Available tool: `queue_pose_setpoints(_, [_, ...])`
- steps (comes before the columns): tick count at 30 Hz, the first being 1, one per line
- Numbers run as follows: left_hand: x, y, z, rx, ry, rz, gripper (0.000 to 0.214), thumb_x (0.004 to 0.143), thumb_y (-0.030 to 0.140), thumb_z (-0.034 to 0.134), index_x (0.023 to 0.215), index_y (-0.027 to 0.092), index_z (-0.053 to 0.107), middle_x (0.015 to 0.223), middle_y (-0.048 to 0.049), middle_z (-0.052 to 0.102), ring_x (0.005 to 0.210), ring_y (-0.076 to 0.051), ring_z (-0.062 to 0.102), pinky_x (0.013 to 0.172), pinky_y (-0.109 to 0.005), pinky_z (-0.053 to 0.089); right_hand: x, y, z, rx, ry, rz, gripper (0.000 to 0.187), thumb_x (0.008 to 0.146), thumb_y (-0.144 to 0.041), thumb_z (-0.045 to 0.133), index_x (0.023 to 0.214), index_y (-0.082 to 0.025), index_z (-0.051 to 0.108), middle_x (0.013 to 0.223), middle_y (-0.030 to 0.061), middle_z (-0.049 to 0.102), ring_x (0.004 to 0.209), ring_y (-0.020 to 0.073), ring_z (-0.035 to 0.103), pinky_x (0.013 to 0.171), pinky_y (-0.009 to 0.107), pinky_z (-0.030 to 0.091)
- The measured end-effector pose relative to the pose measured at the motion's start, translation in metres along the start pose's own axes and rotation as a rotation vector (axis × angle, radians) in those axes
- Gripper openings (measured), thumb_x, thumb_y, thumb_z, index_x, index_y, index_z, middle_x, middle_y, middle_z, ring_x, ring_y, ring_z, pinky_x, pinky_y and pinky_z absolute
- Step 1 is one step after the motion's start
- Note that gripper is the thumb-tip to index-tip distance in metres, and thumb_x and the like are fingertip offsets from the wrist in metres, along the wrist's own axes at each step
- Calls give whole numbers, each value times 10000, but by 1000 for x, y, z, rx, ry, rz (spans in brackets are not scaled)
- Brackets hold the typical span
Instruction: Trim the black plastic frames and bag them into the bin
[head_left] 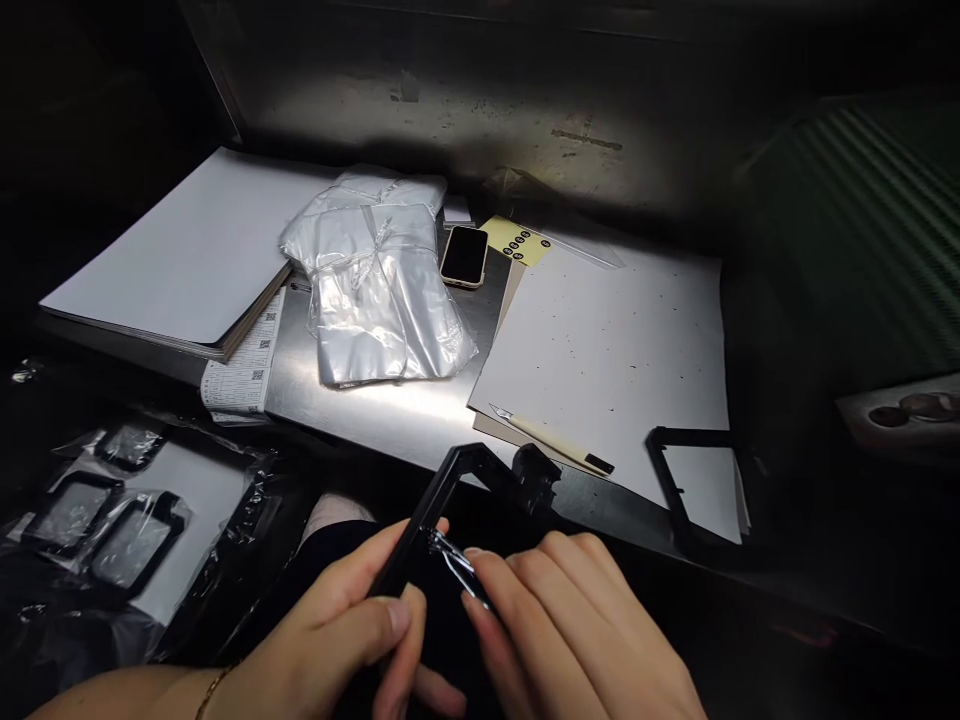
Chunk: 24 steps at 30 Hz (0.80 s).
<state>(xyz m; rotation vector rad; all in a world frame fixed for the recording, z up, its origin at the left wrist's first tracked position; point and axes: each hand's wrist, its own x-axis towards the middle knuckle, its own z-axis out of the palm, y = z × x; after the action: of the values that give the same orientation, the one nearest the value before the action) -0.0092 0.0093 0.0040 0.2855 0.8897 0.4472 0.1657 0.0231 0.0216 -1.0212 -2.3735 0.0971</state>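
Observation:
My left hand (pixel 337 620) is closed around one side of a black plastic frame (pixel 480 462), which is tilted up off the table. Between the fingertips of my right hand (pixel 574 620) is a small shiny nail clipper (pixel 456 568), its head against the inner edge of the frame. My fingers cover part of the clipper, and my left hand hides the lower end of the frame. Just beyond lies a craft knife (pixel 555 440) with a pale handle, on a white sheet of card (pixel 600 340) dotted with dark specks.
Bundled clear plastic bags (pixel 382 290) lie mid-table beside a phone (pixel 465 256). A thick paper stack (pixel 180 250) stands left. Another black frame (pixel 694 437) rests at the card's right front corner. Bagged black frames (pixel 135 545) sit lower left. A yellow sticker sheet (pixel 510 240) lies behind.

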Motion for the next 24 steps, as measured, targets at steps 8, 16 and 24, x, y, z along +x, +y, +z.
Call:
queue_pose_setpoints(8, [8, 20, -9, -15, -105, 105, 446, 811, 210, 355, 1249, 129, 350, 420, 101, 497, 258, -40, 476, 794, -406, 453, -12, 112, 28, -35, 252, 573, 169, 795, -273, 496, 922, -171, 541, 684, 6, 517, 659, 147, 500, 653, 329, 412])
queue_pose_setpoints(16, [32, 57, -34, 369, -299, -33, 410, 771, 100, 327, 1149, 149, 477, 377, 99, 465, 233, -28, 425, 627, -308, 508, -30, 143, 49, 196, 74, 757, 266, 844, -343, 430, 1057, -206, 512, 1215, 71, 439, 1102, 211, 410, 915, 446, 317])
queue_pose_setpoints(24, [54, 80, -40, 651, -289, 17, 284, 747, 196, 521, 1024, 146, 486, 653, 10, 628, 538, -90, 590, 588, -237, 456, -16, 32, 35, 857, -283, 800, 224, 858, -357, 382, 815, -199, 534, 505, -54, 539, 499, 107, 573, 573, 233, 474])
